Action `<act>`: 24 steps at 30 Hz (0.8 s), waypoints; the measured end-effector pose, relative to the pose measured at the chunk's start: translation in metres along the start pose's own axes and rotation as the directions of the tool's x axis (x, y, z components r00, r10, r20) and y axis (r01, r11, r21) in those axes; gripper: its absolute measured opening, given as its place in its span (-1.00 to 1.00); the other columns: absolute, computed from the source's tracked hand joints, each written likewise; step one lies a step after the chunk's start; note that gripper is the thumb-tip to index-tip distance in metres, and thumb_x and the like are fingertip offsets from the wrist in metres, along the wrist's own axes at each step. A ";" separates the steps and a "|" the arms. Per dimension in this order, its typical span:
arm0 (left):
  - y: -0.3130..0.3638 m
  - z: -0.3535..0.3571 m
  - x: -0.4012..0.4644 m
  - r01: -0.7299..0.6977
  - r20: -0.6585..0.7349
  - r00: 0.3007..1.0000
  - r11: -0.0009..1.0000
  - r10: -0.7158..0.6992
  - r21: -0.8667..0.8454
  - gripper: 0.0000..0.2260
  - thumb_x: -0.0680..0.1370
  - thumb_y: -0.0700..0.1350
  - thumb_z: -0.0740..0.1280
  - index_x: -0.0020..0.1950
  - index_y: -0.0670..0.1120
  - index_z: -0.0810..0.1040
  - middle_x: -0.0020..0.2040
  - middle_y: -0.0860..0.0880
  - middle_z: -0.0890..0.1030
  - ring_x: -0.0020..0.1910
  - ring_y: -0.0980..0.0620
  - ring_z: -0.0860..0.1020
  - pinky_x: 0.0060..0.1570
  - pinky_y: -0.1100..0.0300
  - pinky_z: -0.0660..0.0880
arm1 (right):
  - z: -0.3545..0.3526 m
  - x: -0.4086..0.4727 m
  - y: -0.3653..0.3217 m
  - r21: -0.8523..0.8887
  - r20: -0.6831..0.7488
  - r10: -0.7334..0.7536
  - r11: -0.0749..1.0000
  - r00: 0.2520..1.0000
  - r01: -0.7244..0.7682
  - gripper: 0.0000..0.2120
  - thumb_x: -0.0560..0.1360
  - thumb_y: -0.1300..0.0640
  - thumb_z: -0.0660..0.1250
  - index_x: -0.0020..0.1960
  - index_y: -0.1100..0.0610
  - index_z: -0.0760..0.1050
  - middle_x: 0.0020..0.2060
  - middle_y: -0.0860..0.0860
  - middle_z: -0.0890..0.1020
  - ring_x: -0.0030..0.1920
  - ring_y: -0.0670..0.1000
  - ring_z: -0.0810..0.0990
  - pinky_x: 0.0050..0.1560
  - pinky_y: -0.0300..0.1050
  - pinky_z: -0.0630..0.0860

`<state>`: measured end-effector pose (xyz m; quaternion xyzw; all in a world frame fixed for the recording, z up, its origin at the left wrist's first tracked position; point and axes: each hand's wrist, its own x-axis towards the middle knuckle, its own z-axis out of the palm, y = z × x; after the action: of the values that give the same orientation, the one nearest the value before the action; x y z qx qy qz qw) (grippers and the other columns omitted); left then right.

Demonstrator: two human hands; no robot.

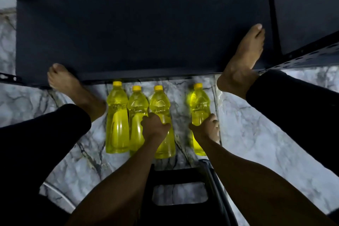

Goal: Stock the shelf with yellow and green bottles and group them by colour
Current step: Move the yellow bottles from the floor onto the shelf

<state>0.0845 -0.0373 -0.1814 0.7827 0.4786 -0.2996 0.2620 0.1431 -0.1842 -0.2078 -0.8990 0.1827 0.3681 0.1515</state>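
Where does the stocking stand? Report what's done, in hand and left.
Done: nothing visibly; the dark shelf is bare. In hand: the left hand grips the third yellow bottle and the right hand grips the fourth yellow bottle, all four lying on the marble floor. Left: shelving the yellows; no green bottles are in view.

Four clear plastic bottles of yellow liquid with yellow caps stand on the grey marbled floor (256, 134) just in front of the dark metal shelf (143, 29). The left hand (155, 126) grips the third bottle from the left (161, 104); the right hand (207, 128) grips the fourth bottle (200, 106), apart from the three. Bare feet flank the row.
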 end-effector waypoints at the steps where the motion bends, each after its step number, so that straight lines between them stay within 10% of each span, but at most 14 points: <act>1: 0.002 0.002 -0.002 0.005 -0.016 1.000 1.000 -0.005 0.013 -0.17 0.40 0.13 0.48 0.48 -0.24 0.19 0.25 -0.25 0.44 0.27 -0.23 0.43 0.13 -0.01 0.46 | 0.001 0.000 0.001 0.014 -0.005 -0.006 1.000 1.000 0.006 -0.18 0.33 -0.12 0.51 0.38 0.17 0.16 0.32 0.15 0.39 0.31 0.25 0.39 0.15 0.22 0.41; 10: 0.016 0.040 -0.006 0.043 0.024 0.999 0.992 -0.041 -0.118 0.11 0.31 0.25 0.52 0.57 -0.12 -0.11 0.41 -0.31 0.28 0.37 -0.29 0.33 0.18 -0.12 0.43 | -0.007 -0.004 0.025 0.104 -0.021 -0.066 0.992 0.998 0.068 -0.22 0.29 -0.07 0.54 0.34 0.18 0.24 0.23 0.17 0.47 0.23 0.27 0.48 0.15 0.22 0.48; 24: -0.007 0.020 -0.004 0.010 0.004 1.000 0.959 -0.009 -0.284 -0.02 0.21 0.19 0.57 0.46 0.01 0.10 0.06 -0.17 0.61 0.06 -0.26 0.58 0.00 -0.07 0.56 | -0.019 -0.004 0.031 0.132 -0.013 0.019 0.991 1.000 -0.017 -0.21 0.31 -0.06 0.52 0.36 0.18 0.22 0.24 0.17 0.45 0.24 0.29 0.46 0.18 0.23 0.46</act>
<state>0.0724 -0.0510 -0.1931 0.7343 0.5201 -0.2299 0.3708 0.1382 -0.2184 -0.1963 -0.8879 0.2156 0.3503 0.2059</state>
